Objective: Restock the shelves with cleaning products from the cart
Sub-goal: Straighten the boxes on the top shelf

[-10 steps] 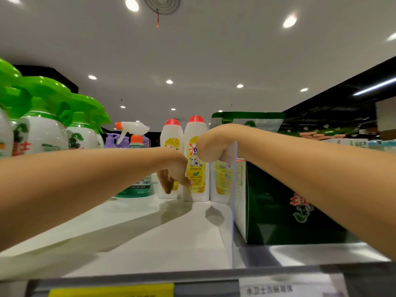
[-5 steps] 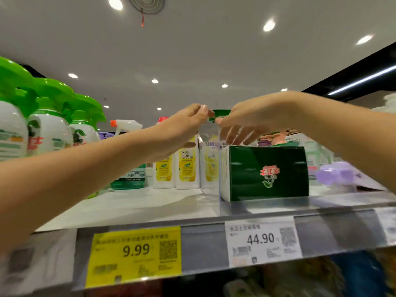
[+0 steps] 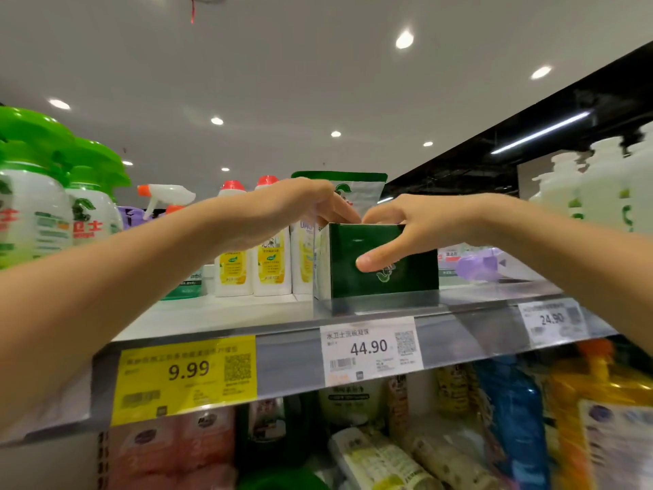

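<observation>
Box, 44.90 tag, perhaps 24.90 tag

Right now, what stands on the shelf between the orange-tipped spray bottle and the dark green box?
Head view: white yellow-labelled bottles, two with red caps, stand between spray bottle and green box, partly behind the left hand.

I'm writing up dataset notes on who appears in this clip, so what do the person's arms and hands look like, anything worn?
The left forearm and right forearm are bare to the frame edges, with no sleeves showing. The left hand and right hand wear no gloves, and no ring, watch or bracelet shows on either. The right thumbnail looks short and unpainted.
</observation>
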`<state>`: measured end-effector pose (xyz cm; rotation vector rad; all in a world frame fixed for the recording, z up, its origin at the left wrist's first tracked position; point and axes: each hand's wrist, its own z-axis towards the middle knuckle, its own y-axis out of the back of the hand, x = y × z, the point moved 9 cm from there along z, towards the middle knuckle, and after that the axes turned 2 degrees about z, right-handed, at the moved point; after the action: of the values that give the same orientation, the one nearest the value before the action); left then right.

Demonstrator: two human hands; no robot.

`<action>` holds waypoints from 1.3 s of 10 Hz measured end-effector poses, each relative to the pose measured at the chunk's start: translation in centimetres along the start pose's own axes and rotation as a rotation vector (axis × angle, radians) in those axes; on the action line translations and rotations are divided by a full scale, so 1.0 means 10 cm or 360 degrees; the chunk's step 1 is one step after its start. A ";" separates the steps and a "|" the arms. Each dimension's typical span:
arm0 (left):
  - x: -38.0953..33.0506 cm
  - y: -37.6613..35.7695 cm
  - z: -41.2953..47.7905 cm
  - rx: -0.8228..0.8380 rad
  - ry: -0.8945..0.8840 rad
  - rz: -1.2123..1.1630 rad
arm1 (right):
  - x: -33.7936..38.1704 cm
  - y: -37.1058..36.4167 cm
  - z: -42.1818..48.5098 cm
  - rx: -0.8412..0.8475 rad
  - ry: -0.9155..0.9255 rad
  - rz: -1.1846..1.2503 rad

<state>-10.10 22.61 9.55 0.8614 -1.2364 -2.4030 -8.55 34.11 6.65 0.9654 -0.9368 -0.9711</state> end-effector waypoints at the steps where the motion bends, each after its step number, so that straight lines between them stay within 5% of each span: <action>1: 0.07 0.04 -0.03 -0.0072 -0.0090 -0.0008 | 0.00 0.00 -0.01 -0.0011 0.0013 -0.0083; 3: -0.02 0.03 -0.08 -0.0084 0.0020 0.0029 | -0.05 0.07 -0.03 0.0050 0.0106 -0.0177; 4: -0.28 0.06 -0.10 -0.0148 -0.0009 0.0501 | -0.09 0.11 -0.01 0.0036 0.0204 -0.0311; 5: -0.65 -0.14 -0.14 -0.0222 -0.0072 0.1675 | -0.02 0.11 -0.06 0.0103 0.0292 -0.0456; 6: -0.56 -0.28 -0.06 0.0027 0.0405 0.2286 | 0.06 0.12 -0.13 0.0154 0.0339 -0.0811; 7: -0.33 -0.28 -0.08 0.0179 0.0860 0.2286 | 0.08 0.18 -0.18 -0.0033 0.0409 -0.1185; 9: -0.27 -0.27 -0.13 0.0013 0.0994 0.1841 | 0.06 0.19 -0.14 -0.0230 0.0426 -0.1090; 13: -0.54 0.00 -0.01 -0.0815 0.0617 0.1367 | -0.26 0.58 0.05 -0.0078 0.0132 -0.0406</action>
<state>-5.90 25.29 11.53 0.4571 -0.5981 -1.6223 -8.44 37.92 11.73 1.0933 -0.7285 -1.1536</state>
